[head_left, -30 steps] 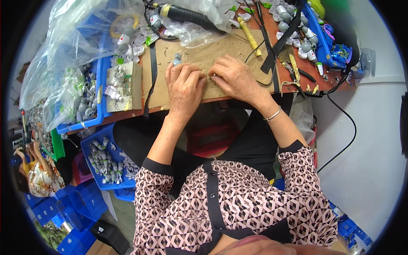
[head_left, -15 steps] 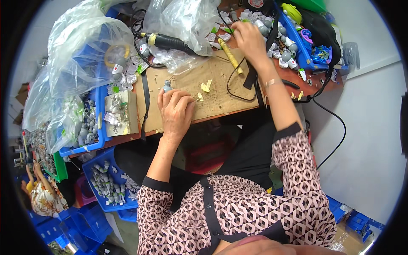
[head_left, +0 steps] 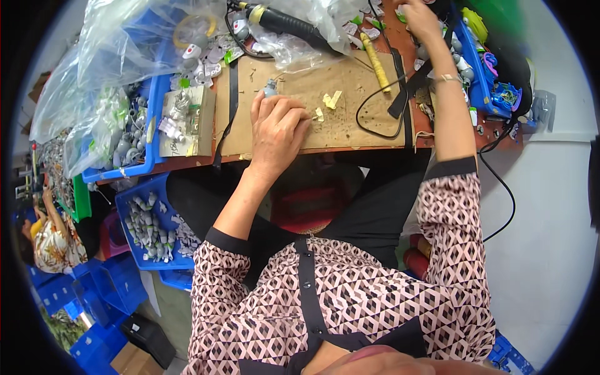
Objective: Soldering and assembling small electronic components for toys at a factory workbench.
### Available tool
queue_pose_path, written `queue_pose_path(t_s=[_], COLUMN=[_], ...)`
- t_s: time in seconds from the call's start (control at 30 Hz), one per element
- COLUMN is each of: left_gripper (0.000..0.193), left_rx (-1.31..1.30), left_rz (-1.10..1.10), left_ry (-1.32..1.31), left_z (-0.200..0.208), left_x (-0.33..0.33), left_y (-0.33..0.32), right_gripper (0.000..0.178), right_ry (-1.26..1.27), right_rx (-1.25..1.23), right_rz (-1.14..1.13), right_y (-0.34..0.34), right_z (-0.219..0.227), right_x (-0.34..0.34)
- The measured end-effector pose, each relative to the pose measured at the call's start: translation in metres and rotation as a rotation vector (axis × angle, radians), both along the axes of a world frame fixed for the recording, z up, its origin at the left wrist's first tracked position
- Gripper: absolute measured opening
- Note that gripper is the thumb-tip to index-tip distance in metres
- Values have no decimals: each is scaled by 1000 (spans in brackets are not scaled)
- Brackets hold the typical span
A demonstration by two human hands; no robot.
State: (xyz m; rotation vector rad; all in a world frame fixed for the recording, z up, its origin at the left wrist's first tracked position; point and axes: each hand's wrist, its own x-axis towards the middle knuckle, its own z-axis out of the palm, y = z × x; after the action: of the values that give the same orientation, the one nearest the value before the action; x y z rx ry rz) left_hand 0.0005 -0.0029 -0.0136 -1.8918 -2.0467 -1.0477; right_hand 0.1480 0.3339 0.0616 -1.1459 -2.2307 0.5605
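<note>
Over the brown cardboard work mat (head_left: 350, 125), my left hand (head_left: 277, 131) is closed around a small grey plastic part (head_left: 270, 88). Its narrow end sticks out beyond my fingers; the rest is covered. My right hand (head_left: 422, 24) is stretched to the far right, at the upper edge of the view. Its fingers are drawn together beside small white and green pieces (head_left: 400, 15), and what they hold, if anything, is hidden. Yellowish scraps (head_left: 331, 100) lie on the mat to the right of my left hand.
A yellow taped stick (head_left: 375, 62) and a black cable (head_left: 375, 132) lie on the mat's right. Beyond are a black-handled tool (head_left: 290, 28) and clear plastic bags (head_left: 119, 56). Blue bins with parts stand left (head_left: 150, 147) and right (head_left: 478, 94). Another person (head_left: 56, 240) sits far left.
The whole view has shifted, with the table now higher and further right. My right hand has reached further away toward the upper edge. My left hand keeps the grey part over the mat.
</note>
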Motion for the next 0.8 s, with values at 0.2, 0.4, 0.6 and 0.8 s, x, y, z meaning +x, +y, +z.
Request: queue_pose_path(t_s=[0.2, 0.4, 0.6, 0.8], left_gripper=[12, 11, 9, 9], left_rx=[14, 17, 20, 25], left_rz=[-17, -25, -29, -15], left_ry=[-4, 26, 25, 24], left_z=[-1, -2, -1, -2], left_x=[3, 3, 4, 5], left_y=[6, 7, 8, 7], right_gripper=[45, 48, 35, 26], right_ry=[832, 785, 1139, 1174], right_rx=[-359, 515, -383, -795], right_rz=[537, 329, 280, 168], right_y=[-48, -154, -248, -257], right_z=[13, -1, -50, -74], right_x=[96, 122, 120, 113])
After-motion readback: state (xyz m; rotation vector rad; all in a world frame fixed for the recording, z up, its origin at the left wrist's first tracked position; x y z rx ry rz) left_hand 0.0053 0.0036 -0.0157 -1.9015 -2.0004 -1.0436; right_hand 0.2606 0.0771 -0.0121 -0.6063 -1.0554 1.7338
